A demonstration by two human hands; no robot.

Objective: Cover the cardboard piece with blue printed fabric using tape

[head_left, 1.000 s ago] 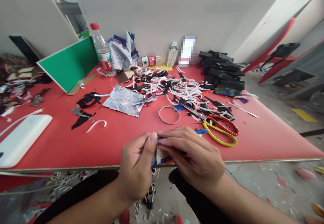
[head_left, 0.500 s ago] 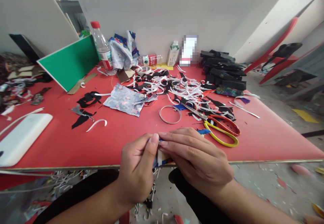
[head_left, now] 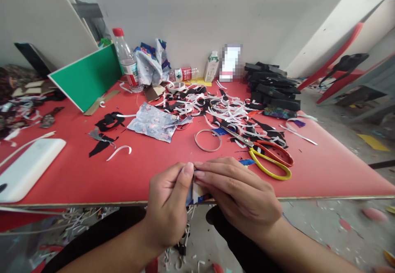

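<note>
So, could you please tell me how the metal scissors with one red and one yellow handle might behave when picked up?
The scissors would probably feel stiff, given their metal blades. Their handle loops stand apart, so lifting just one might let the other swing. The blades lie among tangled black and white scraps, so some might drag along.

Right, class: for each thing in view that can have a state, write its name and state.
Held piece, mostly hidden by the hands
Left hand, closed on the held piece
Right hand, closed on the held piece
Scissors, lying unheld, handles apart
Red-capped bottle, upright, cap on
Second bottle, lying on its side
Green board, standing on edge
Patterned cloth, lying spread out
</note>
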